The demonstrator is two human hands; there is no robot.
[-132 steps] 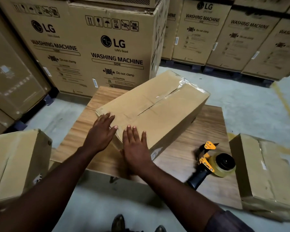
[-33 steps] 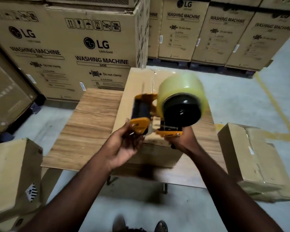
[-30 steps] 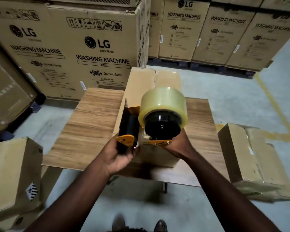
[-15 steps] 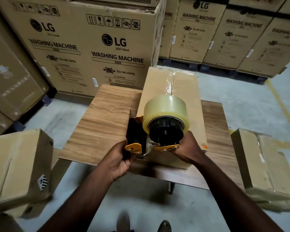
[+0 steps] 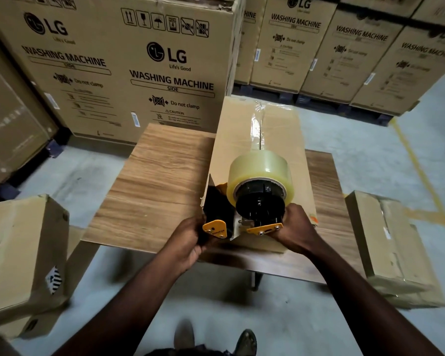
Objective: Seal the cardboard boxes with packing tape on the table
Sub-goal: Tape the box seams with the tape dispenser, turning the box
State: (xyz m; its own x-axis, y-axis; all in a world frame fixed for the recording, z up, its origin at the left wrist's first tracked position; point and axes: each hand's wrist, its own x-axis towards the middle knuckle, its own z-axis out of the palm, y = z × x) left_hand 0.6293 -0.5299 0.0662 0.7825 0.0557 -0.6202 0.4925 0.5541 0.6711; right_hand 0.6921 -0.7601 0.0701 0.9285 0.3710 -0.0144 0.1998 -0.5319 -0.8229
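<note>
Possibly, with left hand pinching and right hand gripping the tape dispenser at six o'clock, a crooked start could pull tape off the box seam.

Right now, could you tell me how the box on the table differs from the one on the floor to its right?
The table box lies on the table; the floor box sits on the concrete beside it. The left hand and right hand hold the tape dispenser at the table box's near end; nothing touches the floor box. The floor box looks crumpled low down; the table box looks square. Both are brown cardboard.
</note>
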